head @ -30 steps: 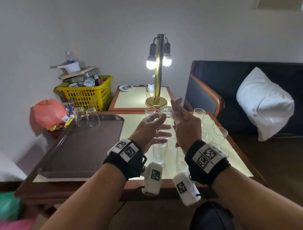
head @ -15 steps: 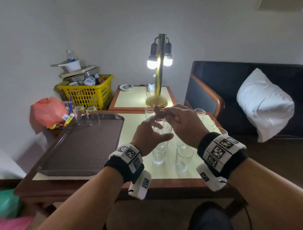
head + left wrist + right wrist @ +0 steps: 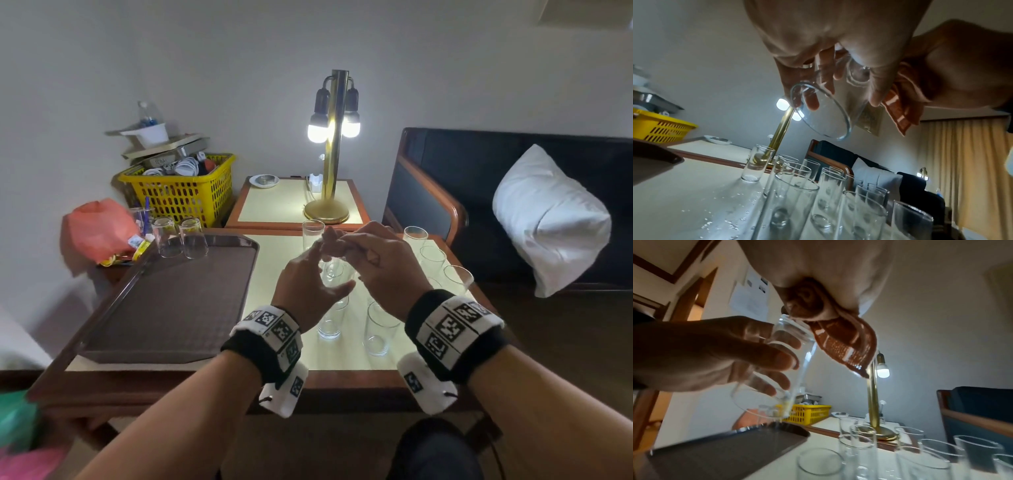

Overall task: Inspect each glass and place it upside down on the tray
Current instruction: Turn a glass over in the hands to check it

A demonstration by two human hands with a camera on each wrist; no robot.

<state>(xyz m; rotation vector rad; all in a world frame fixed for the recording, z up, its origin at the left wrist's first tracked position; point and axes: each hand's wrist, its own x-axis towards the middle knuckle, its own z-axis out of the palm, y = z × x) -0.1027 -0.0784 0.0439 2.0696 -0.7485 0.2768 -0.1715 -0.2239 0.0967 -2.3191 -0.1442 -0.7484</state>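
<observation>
My left hand grips a clear glass above the table, tilted with its mouth facing down and toward me. My right hand holds a bunched brown checked cloth against the glass's base end. The brown tray lies at the left of the table. Two glasses stand upside down at its far corner. Several upright glasses stand on the table under and to the right of my hands.
A lit brass lamp stands on the side table behind. A yellow basket and a red bag sit beyond the tray. A dark sofa with a white pillow is at the right. Water drops lie on the tabletop.
The glass was held up toward the lamp between both hands. It has come down and tipped mouth-down, and my right hand has turned over onto its base with the cloth.
</observation>
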